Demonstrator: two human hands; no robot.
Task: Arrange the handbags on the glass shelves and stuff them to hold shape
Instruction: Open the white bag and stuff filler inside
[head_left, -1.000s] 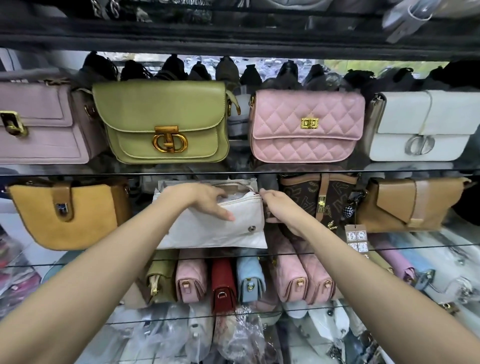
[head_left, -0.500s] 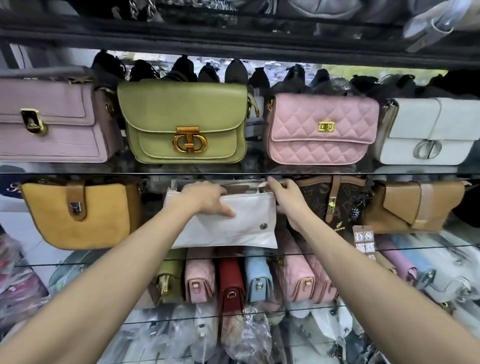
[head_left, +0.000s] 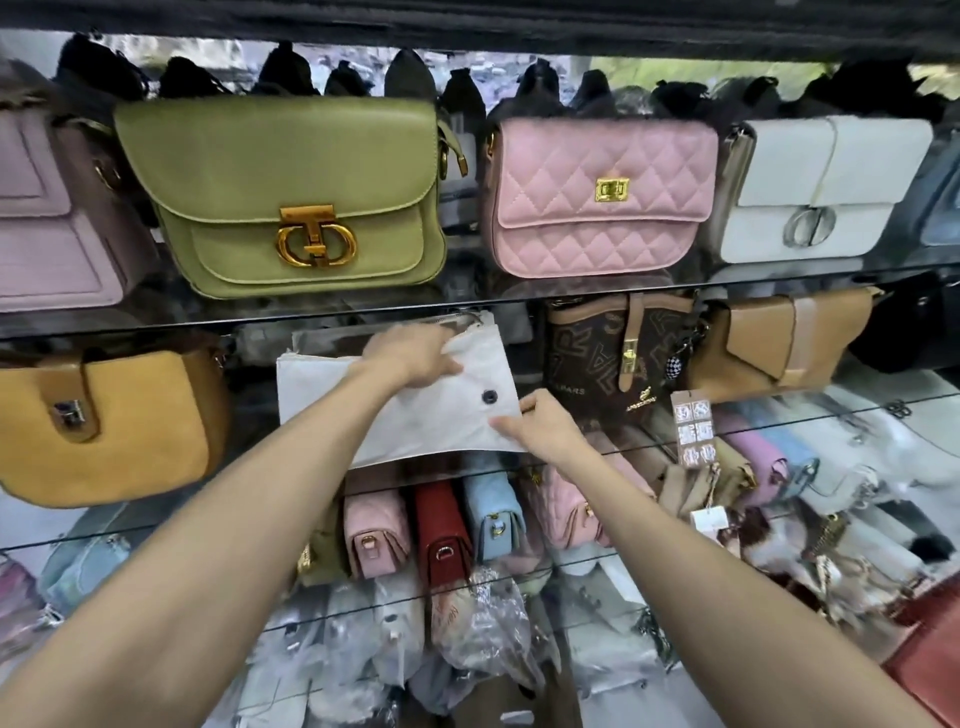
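Fingers, left hand (head_left: 415, 358): curled over the upper edge of the flat white fabric handbag with a dark snap stud (head_left: 405, 410), gripping it near the zip
Fingers, right hand (head_left: 540, 423): pinching the white bag's lower right corner, thumb on the front face
Head view, task item: white bag sits on the middle glass shelf (head_left: 779, 423), tilted, its lower edge overhanging the shelf front; it lies between the mustard saddle bag with a tan strap (head_left: 111, 426) and the brown monogram bucket bag (head_left: 608, 358)
Head view, upper shelf: olive green flap bag with gold clasp (head_left: 291, 197) and pink quilted flap bag (head_left: 597, 200) stand upright
Step in hand: judged as positioning the limp white bag in its gap
Next move: likely calls for squaring the bag upright, then opening the zip for stuffing, since it looks flat
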